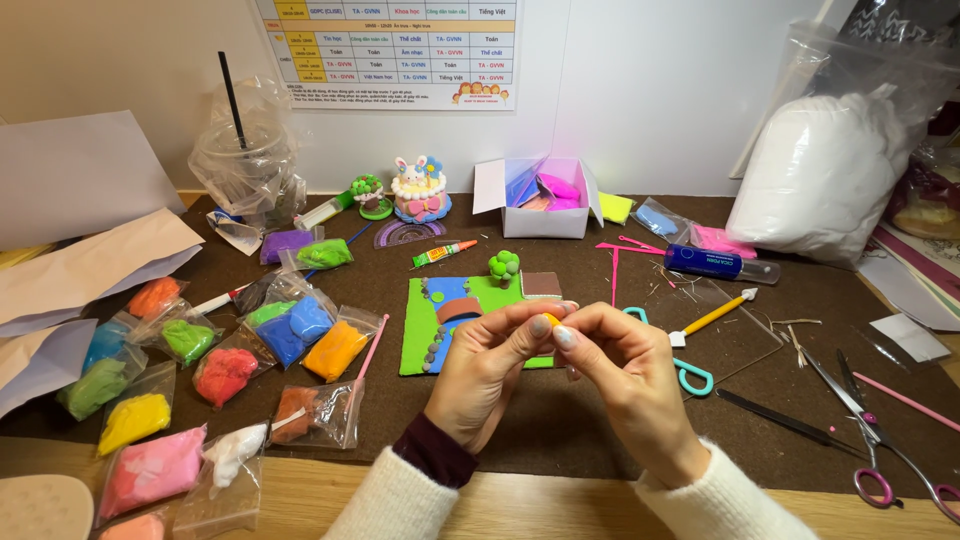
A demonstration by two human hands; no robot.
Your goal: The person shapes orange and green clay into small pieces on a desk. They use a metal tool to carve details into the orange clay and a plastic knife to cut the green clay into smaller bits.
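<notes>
Right then, both hands met over the brown mat (pixel 560 420). The left hand (pixel 485 365) and the right hand (pixel 625 375) pinched a tiny orange bit of clay (pixel 551 319) between their fingertips, so both were closed on it. The bit sat just in front of the green clay scene (pixel 470 325), which had a blue stream, a small bridge and a green tree.

To the left lay many little clear bags. One bag held orange clay (pixel 336 349), one held blue clay (pixel 293 328), one held red clay (pixel 225 374), one held yellow clay (pixel 133 419) and one held pink clay (pixel 152 468). More bags held green and purple lumps.

At the back stood an open white box (pixel 545 200) with pink and purple pieces inside. A big clear bag (pixel 830 170) on the right was full of white stuff. A plastic cup (pixel 245 165) with a black straw sat inside a crinkly bag. Scissors (pixel 870 430) lay near the right edge.
</notes>
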